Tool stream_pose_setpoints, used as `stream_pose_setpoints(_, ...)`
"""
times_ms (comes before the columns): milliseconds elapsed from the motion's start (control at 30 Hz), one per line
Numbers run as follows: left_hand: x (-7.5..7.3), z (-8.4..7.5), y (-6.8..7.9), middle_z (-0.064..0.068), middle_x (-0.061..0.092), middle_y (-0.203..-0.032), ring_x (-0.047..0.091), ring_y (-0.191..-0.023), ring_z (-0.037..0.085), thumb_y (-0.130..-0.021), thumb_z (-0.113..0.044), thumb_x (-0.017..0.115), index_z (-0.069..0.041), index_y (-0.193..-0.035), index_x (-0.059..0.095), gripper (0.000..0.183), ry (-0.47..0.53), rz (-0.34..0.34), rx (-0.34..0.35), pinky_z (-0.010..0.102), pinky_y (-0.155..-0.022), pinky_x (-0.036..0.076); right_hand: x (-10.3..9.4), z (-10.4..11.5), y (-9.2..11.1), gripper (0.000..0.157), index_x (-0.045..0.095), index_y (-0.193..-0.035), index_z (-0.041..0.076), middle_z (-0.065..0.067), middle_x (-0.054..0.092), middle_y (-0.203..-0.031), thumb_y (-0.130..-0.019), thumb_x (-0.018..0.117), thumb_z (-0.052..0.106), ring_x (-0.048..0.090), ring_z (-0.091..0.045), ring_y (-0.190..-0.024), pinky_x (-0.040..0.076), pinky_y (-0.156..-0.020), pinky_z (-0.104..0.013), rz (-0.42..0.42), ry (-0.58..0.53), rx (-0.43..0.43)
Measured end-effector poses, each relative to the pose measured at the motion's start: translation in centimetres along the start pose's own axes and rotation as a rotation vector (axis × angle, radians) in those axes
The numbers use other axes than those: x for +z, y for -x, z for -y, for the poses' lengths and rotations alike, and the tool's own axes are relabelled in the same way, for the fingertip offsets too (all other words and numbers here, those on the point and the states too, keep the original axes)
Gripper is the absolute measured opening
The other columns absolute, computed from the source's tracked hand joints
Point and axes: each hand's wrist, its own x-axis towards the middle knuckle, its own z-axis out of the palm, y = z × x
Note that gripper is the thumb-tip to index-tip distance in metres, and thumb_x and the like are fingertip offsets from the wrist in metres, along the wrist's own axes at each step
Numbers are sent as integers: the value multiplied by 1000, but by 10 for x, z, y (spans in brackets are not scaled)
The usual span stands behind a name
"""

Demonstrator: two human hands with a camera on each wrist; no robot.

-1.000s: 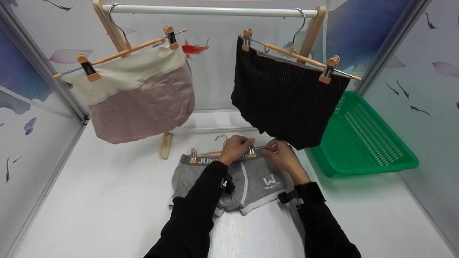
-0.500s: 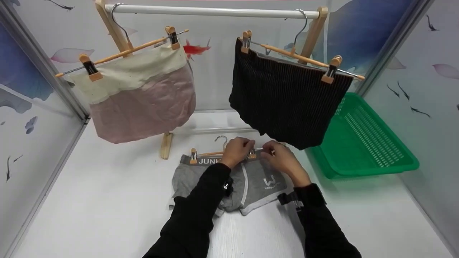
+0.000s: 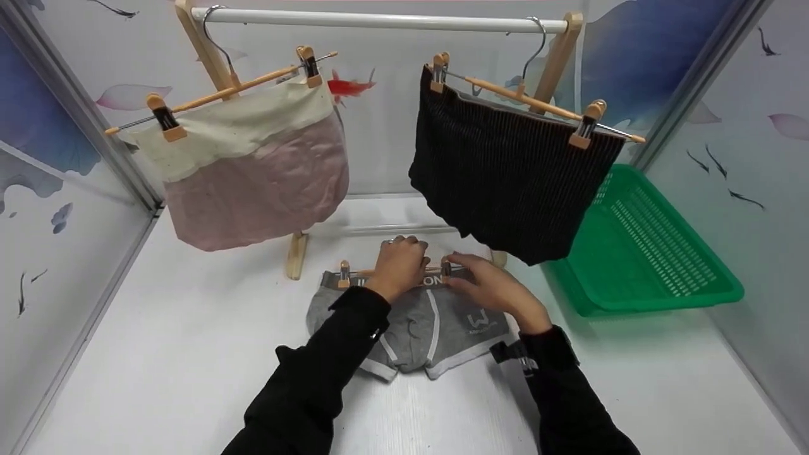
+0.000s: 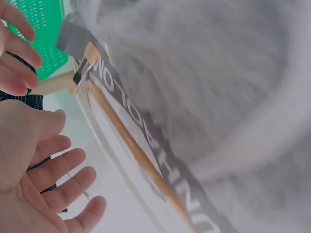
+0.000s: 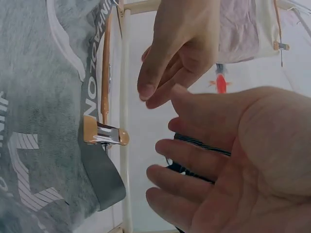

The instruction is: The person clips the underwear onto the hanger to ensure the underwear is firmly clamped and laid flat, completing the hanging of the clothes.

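Grey boxer briefs with a lettered waistband lie on the white table. A wood-coloured clip hanger lies along that waistband, its left clip and right clip both set on the band. My left hand is over the middle of the hanger, fingers loosely extended and holding nothing in the left wrist view. Near the right clip, my right hand has its thumb and fingers spread. The right wrist view shows this palm and its loosely bent fingers apart from the clip.
Behind stands a rack with a white rail. From it hang pink-and-cream underwear on the left and black striped underwear on the right, each on a clip hanger. A green basket sits at the right.
My left hand has come off the right clip area and moved left along the hanger. My right hand has shifted left from the waistband's right end, its fingers spreading near the right clip.
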Motion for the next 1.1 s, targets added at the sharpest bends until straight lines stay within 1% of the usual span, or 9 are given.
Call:
stream_pose_setpoints(67,-3,4,5,11,72,-104,67,-94,32,-98,-21,68,-7,-104,74,17,-9,5,-1,51,-78,54,3,-2,-1,51,46,-146,-9,-31,42,-150,-103,60,15,38,-46,-141,32,-113,-56,36,-5,-23)
stream_pose_setpoints(133,-4,7,11,12,71,-104,67,-95,32,-98,-19,67,-6,-104,74,17,-10,19,-8,52,-77,54,5,-5,-1,55,40,-149,-10,-33,34,-154,-104,59,16,29,-50,-143,28,-115,-58,73,-9,-19)
stream_pose_setpoints(300,-3,11,25,14,69,-99,67,-93,33,-97,-12,66,-3,-98,73,12,21,57,-29,52,-74,56,12,-11,-3,67,25,-156,-7,-29,17,-162,-105,57,22,10,-53,-148,15,-119,-59,167,-43,52)
stream_pose_setpoints(467,1,11,33,15,69,-96,68,-89,32,-96,-9,66,-1,-95,73,10,50,91,-53,46,-75,57,17,-15,-4,74,16,-160,-1,-24,9,-165,-105,57,27,5,-49,-150,14,-119,-60,217,-78,119)
stream_pose_setpoints(567,5,11,36,16,70,-97,68,-90,34,-95,-7,66,0,-96,73,10,58,126,-78,45,-78,57,19,-18,-3,75,14,-161,2,-23,7,-166,-105,57,30,3,-49,-150,14,-119,-60,236,-84,136)
stream_pose_setpoints(667,7,11,36,17,70,-95,69,-89,35,-93,-5,66,1,-95,73,9,60,158,-99,46,-78,57,21,-20,-3,74,15,-161,2,-24,7,-165,-106,56,30,3,-49,-150,14,-119,-60,255,-85,138)
stream_pose_setpoints(833,9,10,35,16,72,-93,69,-87,34,-89,-1,66,0,-91,72,6,55,195,-121,47,-79,56,24,-24,-4,67,25,-159,0,-28,9,-164,-106,54,27,2,-50,-150,13,-118,-61,287,-76,135)
stream_pose_setpoints(967,10,9,36,17,71,-95,69,-89,35,-88,1,66,1,-93,72,8,50,209,-132,49,-83,56,24,-24,-3,64,29,-158,1,-30,9,-163,-106,55,28,1,-49,-150,13,-118,-61,299,-70,130)
stream_pose_setpoints(1100,9,10,36,17,71,-92,69,-87,35,-87,3,67,1,-91,72,7,72,204,-143,48,-81,56,24,-24,-4,64,29,-158,1,-31,7,-163,-106,54,27,1,-50,-149,12,-118,-62,309,-74,124)
